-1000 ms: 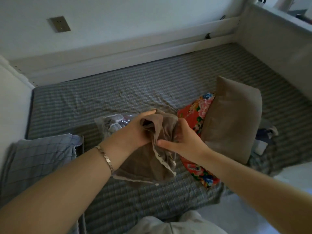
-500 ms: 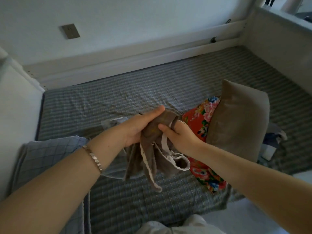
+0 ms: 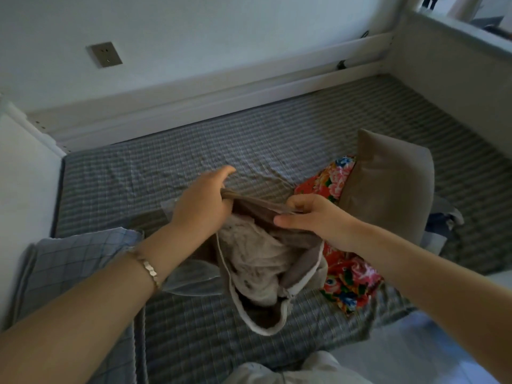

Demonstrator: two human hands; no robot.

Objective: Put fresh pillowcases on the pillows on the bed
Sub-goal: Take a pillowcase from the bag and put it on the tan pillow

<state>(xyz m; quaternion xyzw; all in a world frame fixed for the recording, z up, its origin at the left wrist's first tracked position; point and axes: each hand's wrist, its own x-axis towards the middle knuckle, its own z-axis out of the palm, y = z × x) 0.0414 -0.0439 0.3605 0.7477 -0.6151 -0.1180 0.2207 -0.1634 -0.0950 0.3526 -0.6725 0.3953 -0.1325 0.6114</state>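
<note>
A brown pillowcase (image 3: 260, 261) with a pale trimmed edge hangs between my hands above the bed, its upper edge pulled taut and its paler inside showing. My left hand (image 3: 202, 200) grips the left end of that edge. My right hand (image 3: 313, 217) pinches the right end. To the right, a brown pillow (image 3: 388, 187) leans on a red floral pillow (image 3: 340, 270), both lying on the grey checked sheet (image 3: 221, 153).
A blue-grey checked pillow (image 3: 74, 261) lies at the near left. A clear plastic bag (image 3: 191, 278) sits under the pillowcase. Dark and pale cloth (image 3: 440, 223) is bunched behind the brown pillow. White bed rails and a wall close the far and right sides.
My hands have moved apart, stretching the bunched pillowcase open along its top edge. More of its pale inside now shows and it hangs lower.
</note>
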